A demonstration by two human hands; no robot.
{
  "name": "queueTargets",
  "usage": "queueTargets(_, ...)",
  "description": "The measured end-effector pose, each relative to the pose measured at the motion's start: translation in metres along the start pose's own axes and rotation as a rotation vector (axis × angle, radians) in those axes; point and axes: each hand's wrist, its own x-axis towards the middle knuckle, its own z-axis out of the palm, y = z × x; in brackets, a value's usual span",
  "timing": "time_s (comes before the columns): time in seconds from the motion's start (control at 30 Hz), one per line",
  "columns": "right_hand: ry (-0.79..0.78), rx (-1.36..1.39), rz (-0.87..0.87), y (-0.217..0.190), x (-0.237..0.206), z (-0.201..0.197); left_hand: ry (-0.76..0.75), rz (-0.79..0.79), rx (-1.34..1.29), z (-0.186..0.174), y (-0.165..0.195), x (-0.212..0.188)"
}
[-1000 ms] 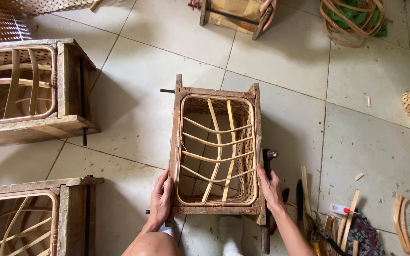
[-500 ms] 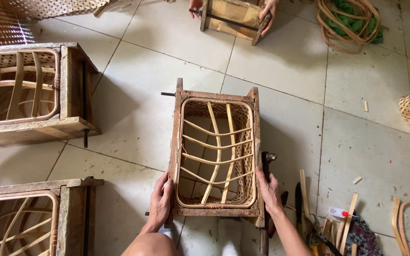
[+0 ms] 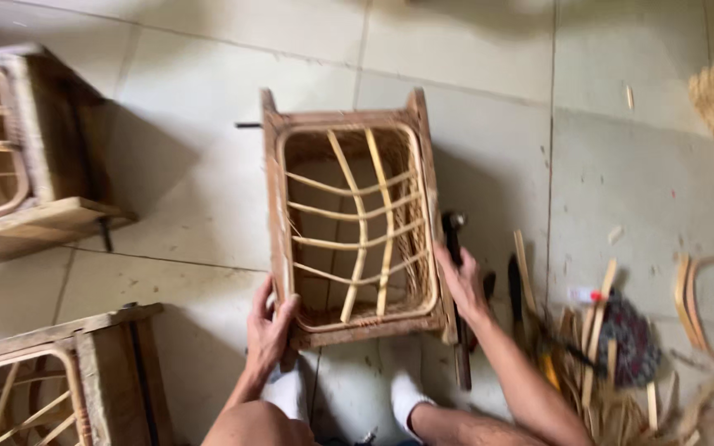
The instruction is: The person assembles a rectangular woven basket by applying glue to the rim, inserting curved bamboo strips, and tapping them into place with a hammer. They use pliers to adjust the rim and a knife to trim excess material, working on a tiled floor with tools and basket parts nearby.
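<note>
1. Both hands clamp the wooden frame (image 3: 349, 223) at its near end: I see my left hand (image 3: 268, 329) wrapped over the near left corner, thumb on top of the rail, and my right hand (image 3: 461, 281) pressed flat against the outside of the near right rail, fingers closed along the wood rather than curled under it.
2. That frame stands on the tiled floor (image 3: 183, 198) straight ahead of me, open face up, with a bent cane lattice (image 3: 357, 223) crossing its opening and woven matting on its inner walls.
3. I judge the step in hand as steadying or turning the frame; neither hand carries a tool.
4. Any further move, to my eye, calls for a firm two-sided hold, since the piece is tall and boxy and could tip toward me.
5. Just beside my right hand a hammer (image 3: 457, 297) lies on the floor along the frame, head away from me.
6. Beyond it to the right sit a dark-handled blade (image 3: 516, 285), loose cane strips (image 3: 601, 330) and a dark patterned cloth (image 3: 625, 343).
7. My white-socked feet (image 3: 406, 400) rest just below the frame.
8. Well apart on the left stand two similar frames, one upper left (image 3: 18, 157), one lower left (image 3: 59, 380).
</note>
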Motion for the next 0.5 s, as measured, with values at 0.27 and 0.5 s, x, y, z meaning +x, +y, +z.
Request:
queueTargets(0.27, -0.026, 0.004, -0.301, -0.068, -0.017, -0.040, -0.050, 0.046, -0.005, 0.007, 0.015, -0.013)
queueTargets(0.5, -0.123, -0.092, -0.491, -0.168, 0.033, -0.017, -0.056, 0.066, -0.061, 0.009, 0.017, -0.012)
